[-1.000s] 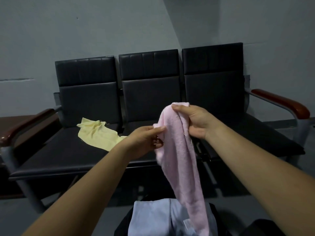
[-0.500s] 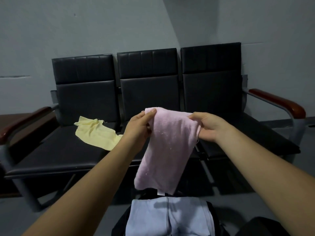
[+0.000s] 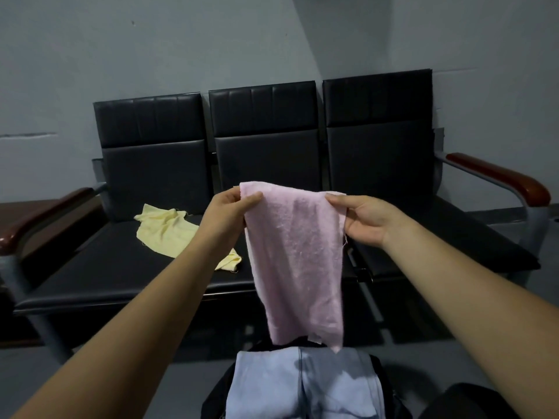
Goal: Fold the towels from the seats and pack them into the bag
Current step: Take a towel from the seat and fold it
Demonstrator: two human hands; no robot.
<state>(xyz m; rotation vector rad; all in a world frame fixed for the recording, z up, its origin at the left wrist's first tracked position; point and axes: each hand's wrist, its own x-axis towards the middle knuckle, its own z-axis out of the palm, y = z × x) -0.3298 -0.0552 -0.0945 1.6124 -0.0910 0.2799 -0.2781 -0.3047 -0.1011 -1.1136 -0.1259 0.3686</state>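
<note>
Nearest, directly below the pink towel [image 3: 296,261]: black bag [image 3: 216,397] on the floor, light-blue towel [image 3: 302,385] lying on it. Above these, hanging flat in the air, lower edge just over the blue one. Upper left corner pinched under the thumb of the left hand [image 3: 230,213]. Upper right corner pinched between thumb and curled fingers [image 3: 354,225] of the right hand [image 3: 363,219]. Behind and left of the pink towel: yellow towel [image 3: 166,231], crumpled, on the left cushion of the black seats [image 3: 266,152].
</note>
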